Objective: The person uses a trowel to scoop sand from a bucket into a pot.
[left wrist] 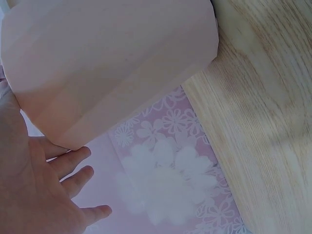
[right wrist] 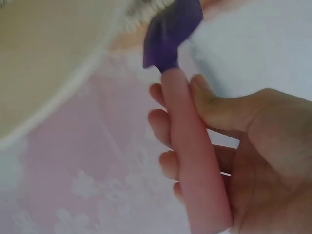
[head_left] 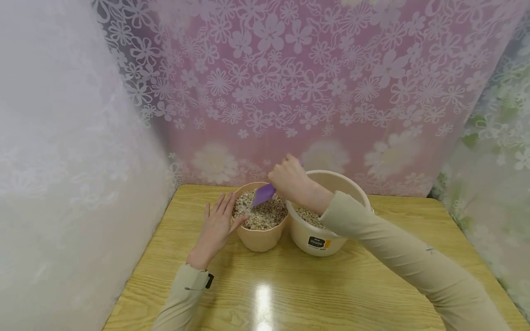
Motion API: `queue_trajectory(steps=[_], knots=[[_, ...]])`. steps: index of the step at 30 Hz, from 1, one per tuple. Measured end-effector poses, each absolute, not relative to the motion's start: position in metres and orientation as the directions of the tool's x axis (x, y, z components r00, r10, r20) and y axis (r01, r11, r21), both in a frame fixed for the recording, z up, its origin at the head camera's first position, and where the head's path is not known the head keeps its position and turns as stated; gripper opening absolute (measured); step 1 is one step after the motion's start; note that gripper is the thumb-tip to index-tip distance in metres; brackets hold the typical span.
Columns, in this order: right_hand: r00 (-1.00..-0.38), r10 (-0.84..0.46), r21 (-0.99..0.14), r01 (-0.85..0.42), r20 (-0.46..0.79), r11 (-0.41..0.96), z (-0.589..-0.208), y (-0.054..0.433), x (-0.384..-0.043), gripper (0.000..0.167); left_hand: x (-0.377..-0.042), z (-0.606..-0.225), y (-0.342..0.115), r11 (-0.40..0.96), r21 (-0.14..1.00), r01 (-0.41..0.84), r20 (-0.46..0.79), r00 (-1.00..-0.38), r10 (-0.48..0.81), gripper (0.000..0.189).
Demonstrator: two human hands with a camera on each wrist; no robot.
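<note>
My right hand [head_left: 288, 179] grips the pink handle of a garden trowel [right wrist: 195, 151], fingers curled round it. The trowel's purple blade [head_left: 263, 195] is tilted over the peach flower pot [head_left: 260, 240], which is filled nearly to its rim with pale, grainy gravel [head_left: 265, 216]. On the pot's left side, my left hand [head_left: 215, 225] rests at the rim with straight, spread fingers and the thumb across the edge. In the left wrist view, the fingertips lie beside the pot's wall [left wrist: 107, 68].
A larger cream bucket [head_left: 299, 232] with a dark label stands right beside the pot, with more gravel [head_left: 310, 218] low inside it. My right forearm crosses over the bucket. Behind the wooden table [head_left: 331, 294] hangs a pink flowered curtain [head_left: 256, 92], with pale sheets at both sides.
</note>
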State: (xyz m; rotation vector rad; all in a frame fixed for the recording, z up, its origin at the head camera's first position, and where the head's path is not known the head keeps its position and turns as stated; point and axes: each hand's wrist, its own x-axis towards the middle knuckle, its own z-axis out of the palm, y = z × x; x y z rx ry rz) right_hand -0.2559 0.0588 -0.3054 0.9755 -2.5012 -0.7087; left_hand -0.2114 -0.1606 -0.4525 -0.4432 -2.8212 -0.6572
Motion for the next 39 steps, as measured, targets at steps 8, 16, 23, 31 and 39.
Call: queue_trajectory(steps=[8, 16, 23, 31, 39], knots=[[-0.716, -0.694, 0.404, -0.614, 0.078, 0.678, -0.314, 0.078, -0.252, 0.035, -0.212, -0.453, -0.157, 0.858, 0.383, 0.344, 0.268, -0.93, 0.253, 0.081], [-0.735, -0.678, 0.316, -0.64, 0.017, 0.701, -0.302, 0.099, -0.244, 0.031, -0.212, -0.454, -0.155, 0.847, 0.406, 0.344, 0.264, -0.931, 0.252, 0.081], [-0.719, -0.656, 0.343, -0.57, 0.231, 0.746, -0.314, 0.128, -0.246, 0.021, -0.213, -0.456, -0.156, 0.847, 0.414, 0.333, 0.258, -0.935, 0.242, 0.08], [-0.678, -0.587, 0.316, -0.494, 0.443, 0.81, -0.321, 0.182, -0.249, 0.022, -0.212, -0.455, -0.158, 0.859, 0.398, 0.322, 0.259, -0.938, 0.232, 0.079], [-0.761, -0.494, 0.252, -0.425, 0.42, 0.87, -0.336, 0.229, -0.242, 0.02, -0.21, -0.447, -0.156, 0.884, 0.353, 0.308, 0.239, -0.943, 0.233, 0.081]])
